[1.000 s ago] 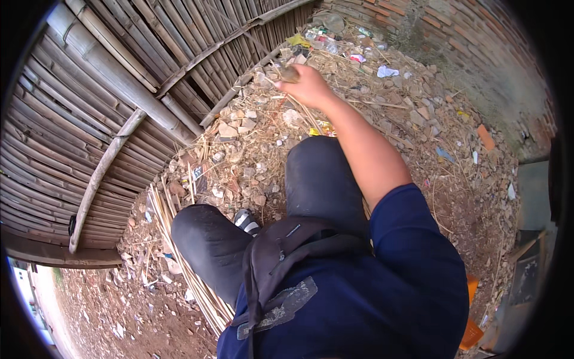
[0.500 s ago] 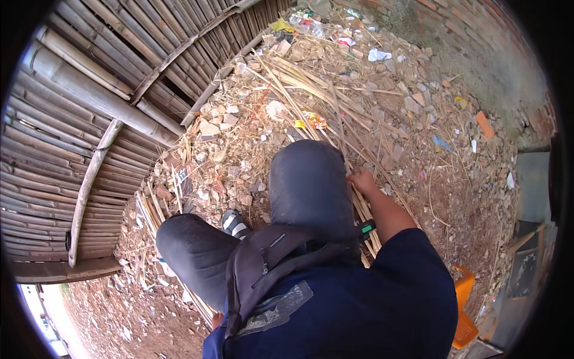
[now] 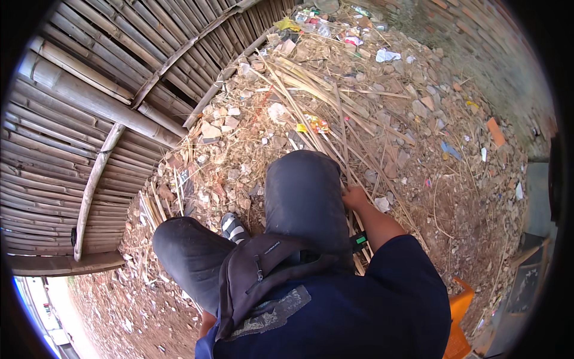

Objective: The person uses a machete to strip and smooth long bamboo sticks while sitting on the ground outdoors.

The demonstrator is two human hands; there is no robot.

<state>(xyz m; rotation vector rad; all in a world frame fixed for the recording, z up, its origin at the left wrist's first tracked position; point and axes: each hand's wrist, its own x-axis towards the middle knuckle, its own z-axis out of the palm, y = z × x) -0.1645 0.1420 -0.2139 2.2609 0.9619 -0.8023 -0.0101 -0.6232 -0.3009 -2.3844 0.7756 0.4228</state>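
My right hand [image 3: 355,197] is beside my right knee, its fingers curled around thin bamboo strips [image 3: 359,263] that run along the outer side of the leg. The knee hides the fingertips. At the lower left, only a bit of my left hand [image 3: 207,323] shows beside my left thigh; its fingers are hidden by my body and bag. A few pale strips [image 3: 196,304] lie close to it. More long, split bamboo strips [image 3: 305,84] lie in a loose pile on the ground ahead of my knees.
A bamboo-slat wall [image 3: 89,119] stands on the left and a brick wall [image 3: 484,48] at the far right. Rubble and litter cover the ground, with a yellow-red wrapper [image 3: 315,124] and a brick piece [image 3: 495,131]. An orange plastic object [image 3: 459,323] is at lower right.
My right hand has shifted slightly down and toward my knee. My left hand has moved a little left and down. The view has tilted slightly; the strip pile looks unchanged.
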